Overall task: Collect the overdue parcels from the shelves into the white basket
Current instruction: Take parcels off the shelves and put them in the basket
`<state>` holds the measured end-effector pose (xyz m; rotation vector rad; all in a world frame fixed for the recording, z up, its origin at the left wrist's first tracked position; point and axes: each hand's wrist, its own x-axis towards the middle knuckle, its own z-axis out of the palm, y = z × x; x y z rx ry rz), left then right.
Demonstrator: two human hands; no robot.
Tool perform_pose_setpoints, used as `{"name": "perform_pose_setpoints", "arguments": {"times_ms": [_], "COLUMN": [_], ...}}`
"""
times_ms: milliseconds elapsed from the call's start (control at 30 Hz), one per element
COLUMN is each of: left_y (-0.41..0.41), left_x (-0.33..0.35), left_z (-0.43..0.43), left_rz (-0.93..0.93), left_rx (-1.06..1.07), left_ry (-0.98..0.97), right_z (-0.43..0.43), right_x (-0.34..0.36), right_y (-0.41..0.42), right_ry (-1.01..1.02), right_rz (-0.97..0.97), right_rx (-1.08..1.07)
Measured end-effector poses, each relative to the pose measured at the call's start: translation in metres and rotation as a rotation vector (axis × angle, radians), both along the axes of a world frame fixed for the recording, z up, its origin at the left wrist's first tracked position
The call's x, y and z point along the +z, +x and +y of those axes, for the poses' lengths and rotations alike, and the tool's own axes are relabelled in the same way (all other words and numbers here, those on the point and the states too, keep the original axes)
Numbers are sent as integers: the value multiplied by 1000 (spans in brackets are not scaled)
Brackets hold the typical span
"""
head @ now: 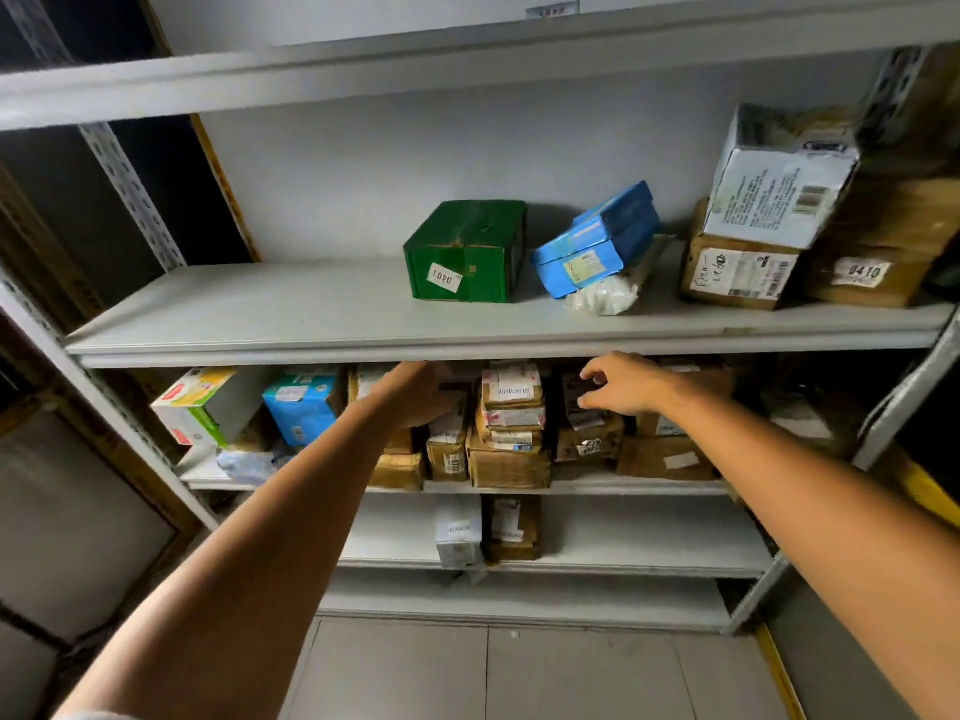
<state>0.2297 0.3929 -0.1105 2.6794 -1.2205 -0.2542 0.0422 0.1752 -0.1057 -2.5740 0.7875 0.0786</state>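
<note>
The brown cardboard parcels (511, 423) stand crowded on the second grey metal shelf (623, 485), stacked from its middle toward the right end. Both hands are in among them. The right hand (623, 384) has thumb and fingers curled around a dark small parcel (582, 402) on top of the stack right of middle — closing on it, not yet lifting. The left hand (421, 394) reaches deep beside the middle stack; its fingers are hidden behind the hand, so I cannot tell their state. On the shelf above, a green cardboard box (467, 252) sits mid-shelf and a blue carton (597, 241) just right of it. The white basket is not in view — collecting looks barely begun, with many parcels left.
</note>
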Motion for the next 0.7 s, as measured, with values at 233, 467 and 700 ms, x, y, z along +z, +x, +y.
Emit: {"name": "perform_pose_setpoints", "arguments": {"times_ms": [233,467,700], "left_y": [-31,-46,-71], "left_x": [-41,-77,-107], "left_z": [-28,-68,-101], "left_rz": [62,119,147], "left_rx": [-113,-255,-382], "left_ry": [101,101,96], "right_z": [-7,-18,-20], "right_x": [-42,-69,-89], "right_y": [-52,-88,-141], "right_ry": [63,122,94], "right_rz": [49,64,83], "right_rx": [-95,-267,-438]}}
